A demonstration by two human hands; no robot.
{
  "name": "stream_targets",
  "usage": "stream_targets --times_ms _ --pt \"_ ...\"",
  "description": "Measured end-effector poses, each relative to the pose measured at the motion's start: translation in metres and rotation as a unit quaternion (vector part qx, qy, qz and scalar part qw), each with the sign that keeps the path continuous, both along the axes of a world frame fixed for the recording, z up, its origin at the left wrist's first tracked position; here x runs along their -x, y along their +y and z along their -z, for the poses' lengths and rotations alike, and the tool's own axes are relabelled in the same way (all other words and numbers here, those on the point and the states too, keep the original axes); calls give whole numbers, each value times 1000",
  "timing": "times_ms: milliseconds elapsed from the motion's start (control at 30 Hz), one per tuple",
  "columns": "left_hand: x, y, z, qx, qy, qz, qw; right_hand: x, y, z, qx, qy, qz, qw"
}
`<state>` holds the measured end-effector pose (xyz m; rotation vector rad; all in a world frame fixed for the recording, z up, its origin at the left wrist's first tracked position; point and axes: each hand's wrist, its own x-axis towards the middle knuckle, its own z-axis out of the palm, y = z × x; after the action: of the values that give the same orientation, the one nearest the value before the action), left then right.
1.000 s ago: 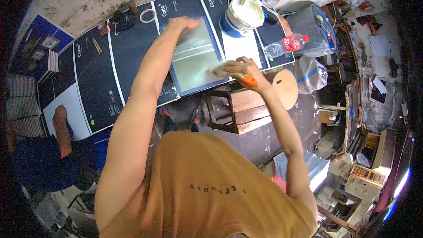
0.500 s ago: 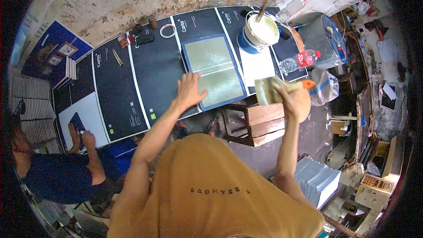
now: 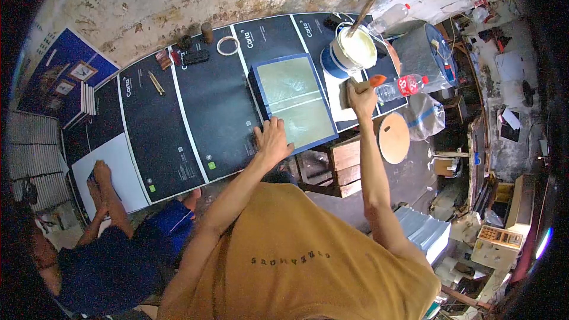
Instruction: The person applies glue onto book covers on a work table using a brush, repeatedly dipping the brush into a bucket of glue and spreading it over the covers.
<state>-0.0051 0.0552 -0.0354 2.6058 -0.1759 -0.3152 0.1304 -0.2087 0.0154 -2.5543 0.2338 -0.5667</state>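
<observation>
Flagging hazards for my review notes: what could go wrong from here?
The brush in the right hand is close to the red-labelled bottle and might knock it. The bucket, with a stick leaning in it, could spill if bumped. The left hand is at the edge of the glossy panel and might smear its surface if that is wet.

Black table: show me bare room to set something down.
Bare: the black tabletop between the thin tan sticks and the blue-bordered greenish panel. Crowded: the right end, with a round blue-and-white bucket, a clear red-labelled bottle and the right hand gripping an orange-handled brush.
</observation>
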Motion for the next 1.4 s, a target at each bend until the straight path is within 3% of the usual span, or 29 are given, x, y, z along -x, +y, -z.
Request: stream_targets --times_ms 33,100,167,300,433,500,567,633,733,767,800,833,867,900,967,1033,1067,1100,1167,1200,1233,1300,1400 --pt "-1 -1 -1 5 -1 -3 1000 4 21 -12 -77 -49 -9 996" --pt "-1 -3 -2 -1 18 6 1000 4 53 17 -242 29 -58 968" --pt "-5 -5 -6 -12 30 15 999 15 96 30 -194 94 -144 966" --pt "-3 -10 -13 -24 15 -6 1000 -14 42 51 -115 213 -157 958" --pt "-2 -17 -14 -38 52 -32 997 -59 -27 8 57 181 -134 973" --pt "-5 -22 -14 -35 77 -44 995 -78 -33 11 -48 33 -143 988" --pt "-10 -27 -17 -48 100 -48 993 -84 7 4 -194 4 -301 934" --pt "-16 -31 -21 -76 127 -47 988 -99 40 18 -107 -26 -488 866" --pt "-21 -39 -22 -97 153 -66 981 -152 67 33 -7 128 -568 813" --pt "-20 -42 -23 -89 149 -84 981 -173 73 15 38 206 -521 827" --pt "-17 -46 -26 -82 145 -103 981 -188 75 -2 23 190 -501 844" --pt "-17 -49 -29 -76 140 -121 980 -223 78 22 22 101 -500 860" --pt "-19 -51 -33 -75 143 -135 978 -245 86 12 138 121 -467 865" --pt "-20 -54 -38 -74 148 -149 975 -256 93 9 128 75 -499 854" --pt "-16 -61 -35 -75 156 -174 969 -237 112 -9 -40 102 -638 762" --pt "-16 -66 -30 -80 147 -198 966 -208 131 -2 -76 191 -757 620" --pt "-17 -68 -31 -82 154 -206 963 -207 144 16 -24 186 -772 608" --pt "-19 -70 -31 -89 159 -209 961 -210 156 10 119 167 -754 624" --pt "-20 -72 -29 -105 173 -215 956 -230 176 10 157 143 -678 704" --pt "-21 -73 -29 -105 173 -218 955 -237 183 1 130 87 -691 706" --pt "-21 -74 -29 -104 174 -220 954 -243 191 -8 211 55 -641 736" --pt "-22 -74 -29 -104 177 -225 952 -230 190 -30 73 78 -722 683" --pt "-24 -75 -32 -105 175 -224 953 -221 218 42 -4 73 -834 547"
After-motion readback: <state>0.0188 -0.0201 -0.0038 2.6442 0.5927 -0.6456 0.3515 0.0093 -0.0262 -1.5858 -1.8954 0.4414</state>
